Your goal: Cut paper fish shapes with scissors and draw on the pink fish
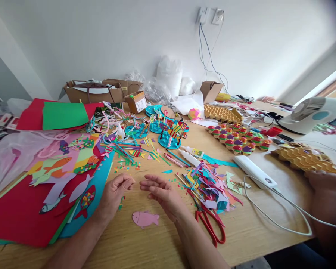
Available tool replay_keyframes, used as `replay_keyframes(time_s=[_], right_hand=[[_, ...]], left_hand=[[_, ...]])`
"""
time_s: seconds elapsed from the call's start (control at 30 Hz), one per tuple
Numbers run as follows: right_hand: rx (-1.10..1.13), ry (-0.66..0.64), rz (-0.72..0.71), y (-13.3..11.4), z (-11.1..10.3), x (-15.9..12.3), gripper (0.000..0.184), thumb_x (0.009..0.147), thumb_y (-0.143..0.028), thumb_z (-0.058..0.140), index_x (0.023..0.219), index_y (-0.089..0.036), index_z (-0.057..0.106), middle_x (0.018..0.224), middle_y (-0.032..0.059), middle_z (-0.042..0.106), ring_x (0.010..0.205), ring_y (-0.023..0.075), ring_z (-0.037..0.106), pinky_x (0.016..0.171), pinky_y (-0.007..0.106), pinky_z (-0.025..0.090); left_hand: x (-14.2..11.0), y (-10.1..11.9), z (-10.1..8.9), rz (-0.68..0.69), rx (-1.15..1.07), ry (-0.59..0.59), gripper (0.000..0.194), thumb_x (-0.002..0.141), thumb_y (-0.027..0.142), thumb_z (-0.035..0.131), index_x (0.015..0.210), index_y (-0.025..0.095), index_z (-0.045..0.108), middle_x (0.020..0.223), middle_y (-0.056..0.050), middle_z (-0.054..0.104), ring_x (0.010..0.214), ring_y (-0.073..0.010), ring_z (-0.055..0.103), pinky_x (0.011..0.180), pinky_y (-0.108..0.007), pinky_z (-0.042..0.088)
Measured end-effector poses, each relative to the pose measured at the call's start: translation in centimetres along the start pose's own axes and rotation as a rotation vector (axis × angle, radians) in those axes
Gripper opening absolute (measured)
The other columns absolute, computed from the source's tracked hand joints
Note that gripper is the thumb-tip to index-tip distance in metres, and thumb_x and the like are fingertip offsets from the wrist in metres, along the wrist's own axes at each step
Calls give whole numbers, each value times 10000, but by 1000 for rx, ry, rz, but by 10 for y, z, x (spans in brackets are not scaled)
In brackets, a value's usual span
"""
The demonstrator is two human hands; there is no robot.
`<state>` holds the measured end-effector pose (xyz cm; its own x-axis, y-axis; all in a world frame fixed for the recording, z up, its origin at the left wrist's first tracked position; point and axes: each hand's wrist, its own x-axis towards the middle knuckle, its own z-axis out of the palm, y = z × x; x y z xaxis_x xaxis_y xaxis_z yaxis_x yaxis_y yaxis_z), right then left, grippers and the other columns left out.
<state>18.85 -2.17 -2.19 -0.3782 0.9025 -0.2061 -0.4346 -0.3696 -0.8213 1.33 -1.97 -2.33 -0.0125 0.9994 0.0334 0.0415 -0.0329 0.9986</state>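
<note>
My left hand (pixel 118 189) hovers above the table with its thumb and fingertips pinched together. Whatever it may hold is too small to make out. Beside it, my right hand (pixel 161 191) has its fingers stretched out and slightly apart, with nothing seen in it. A small gap separates the two hands. Below them a pink paper fish (pixel 145 219) lies flat on the table, with an eye and a gill line drawn on. Red-handled scissors (pixel 210 224) rest to the right of my right forearm, close to a heap of coloured paper scraps (pixel 211 186).
Coloured paper sheets (pixel 14 213) with paper fish lie at left. Glue bottles (pixel 190 157), blue decorated discs (pixel 169 141) and painted egg cartons (pixel 238 138) stand further back. A white power bank (pixel 254 172) with a cable lies right, near another person's arm (pixel 329 201).
</note>
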Motion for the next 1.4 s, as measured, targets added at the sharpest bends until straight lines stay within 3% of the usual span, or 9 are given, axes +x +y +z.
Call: replay_keyframes(time_s=[0.17, 0.3, 0.47, 0.73, 1.1, 1.23, 1.4], right_hand=[[-425, 196, -382, 9, 2, 6, 132, 665, -231, 649, 787, -191, 621, 747, 19, 638, 683, 139, 577, 584, 241, 407], [-846, 156, -645, 15, 7, 5, 117, 725, -179, 614, 842, -192, 618, 802, 33, 601, 683, 129, 548, 544, 221, 410], [-1030, 99, -827, 22, 9, 7, 142, 742, -175, 628, 882, -179, 606, 839, 50, 597, 781, 153, 547, 690, 260, 452], [-1118, 157, -865, 27, 9, 10, 47, 786, -194, 603, 805, -155, 621, 775, 58, 620, 745, 157, 564, 685, 254, 461], [-1127, 177, -887, 33, 9, 12, 152, 838, -173, 518, 774, -168, 656, 768, 54, 625, 719, 142, 561, 655, 235, 449], [-1140, 195, -882, 30, 10, 10, 172, 836, -148, 490, 723, -165, 617, 760, 53, 615, 717, 144, 538, 660, 242, 424], [-1107, 206, -819, 25, 13, 5, 183, 845, -166, 426, 677, -176, 498, 682, 27, 541, 663, 140, 481, 620, 243, 384]], left_hand=[[-6, -2, 7, -205, -222, 13, 222, 695, 379, 646, 708, 158, 664, 680, -13, 640, 628, -120, 564, 585, -235, 445], [-11, -2, 11, -324, -368, -29, 235, 651, 376, 703, 701, 147, 692, 702, -37, 678, 672, -127, 599, 608, -226, 466], [-16, -4, 17, -365, -506, -85, 197, 646, 335, 725, 717, 152, 712, 706, -34, 693, 677, -126, 598, 623, -219, 475], [-20, -4, 24, -365, -573, -164, 162, 695, 279, 691, 773, 140, 719, 767, -56, 709, 768, -177, 613, 610, -236, 468], [-18, -10, 20, -361, -613, -184, 131, 728, 260, 654, 770, 153, 718, 745, -46, 701, 798, -188, 609, 672, -272, 479], [-21, -8, 24, -356, -597, -242, 156, 759, 274, 612, 763, 157, 715, 755, -45, 695, 778, -188, 605, 685, -289, 478], [-24, -7, 25, -291, -430, -225, 186, 748, 310, 605, 722, 157, 708, 689, -34, 668, 692, -183, 584, 654, -289, 465]])
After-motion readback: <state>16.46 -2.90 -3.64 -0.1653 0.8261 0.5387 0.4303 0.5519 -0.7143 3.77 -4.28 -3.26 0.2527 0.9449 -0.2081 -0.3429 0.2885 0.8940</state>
